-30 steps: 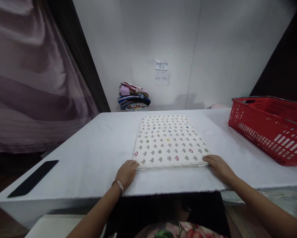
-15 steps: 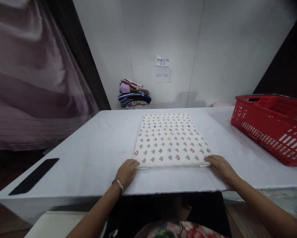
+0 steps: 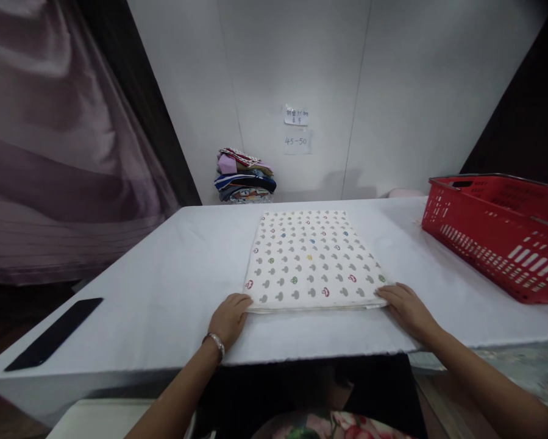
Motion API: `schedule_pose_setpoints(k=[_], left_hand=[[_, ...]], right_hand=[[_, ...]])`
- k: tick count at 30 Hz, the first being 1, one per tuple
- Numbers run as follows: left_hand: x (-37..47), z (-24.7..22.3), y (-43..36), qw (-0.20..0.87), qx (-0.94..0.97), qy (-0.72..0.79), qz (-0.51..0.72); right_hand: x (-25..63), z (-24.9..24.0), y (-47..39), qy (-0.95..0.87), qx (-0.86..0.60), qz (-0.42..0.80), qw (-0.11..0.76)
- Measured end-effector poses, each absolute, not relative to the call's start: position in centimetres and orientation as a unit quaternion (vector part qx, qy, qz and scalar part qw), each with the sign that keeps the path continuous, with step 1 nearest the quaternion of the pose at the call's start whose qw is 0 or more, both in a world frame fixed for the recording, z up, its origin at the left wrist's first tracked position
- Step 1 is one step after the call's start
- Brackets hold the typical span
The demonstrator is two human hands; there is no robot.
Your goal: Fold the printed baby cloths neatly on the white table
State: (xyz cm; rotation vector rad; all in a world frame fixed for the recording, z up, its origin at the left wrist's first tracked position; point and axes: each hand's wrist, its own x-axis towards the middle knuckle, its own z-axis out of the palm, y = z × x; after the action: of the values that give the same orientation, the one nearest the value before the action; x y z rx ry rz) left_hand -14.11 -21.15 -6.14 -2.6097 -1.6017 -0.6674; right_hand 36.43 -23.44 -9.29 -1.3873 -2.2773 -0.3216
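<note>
A folded white cloth (image 3: 317, 259) printed with grey and coloured mushrooms lies flat on the white-covered table (image 3: 182, 274). My left hand (image 3: 229, 317), with a bracelet at its wrist, is closed on the near left corner of the cloth. At the near right corner, my right hand (image 3: 406, 308) pinches the edge, fingers on top. Both thumbs are mostly hidden. Layered edges of the cloth show along its near side, between the two hands.
A red plastic basket (image 3: 497, 238) stands on the right of the table. Folded clothes (image 3: 246, 177) are stacked beyond the far edge by the wall. A flat black object (image 3: 54, 334) lies at the near left. Handwritten paper signs (image 3: 297, 141) hang on the wall.
The view has shifted slightly, so things appear a little further left. Both hands stay at the cloth's near corners, and the cloth lies as before.
</note>
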Motion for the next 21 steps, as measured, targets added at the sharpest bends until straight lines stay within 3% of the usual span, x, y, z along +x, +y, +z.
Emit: schedule_pose_setpoints(k=[13, 16, 21], left_hand=[[-22.6, -6.2, -18.2, 0.07, -0.755, -0.592, -0.273], [-19.6, -6.0, -19.7, 0.066, -0.759, -0.582, -0.284], [-8.4, -4.8, -25.0, -0.033, -0.865, -0.453, -0.213]], right_hand=[[24.1, -5.3, -27.3, -0.909, -0.358, -0.059, 0.203], [23.9, -5.4, -27.5, -0.907, -0.355, -0.05, 0.221], [24.9, -6.0, -27.4, -0.891, -0.4, -0.009, 0.216]])
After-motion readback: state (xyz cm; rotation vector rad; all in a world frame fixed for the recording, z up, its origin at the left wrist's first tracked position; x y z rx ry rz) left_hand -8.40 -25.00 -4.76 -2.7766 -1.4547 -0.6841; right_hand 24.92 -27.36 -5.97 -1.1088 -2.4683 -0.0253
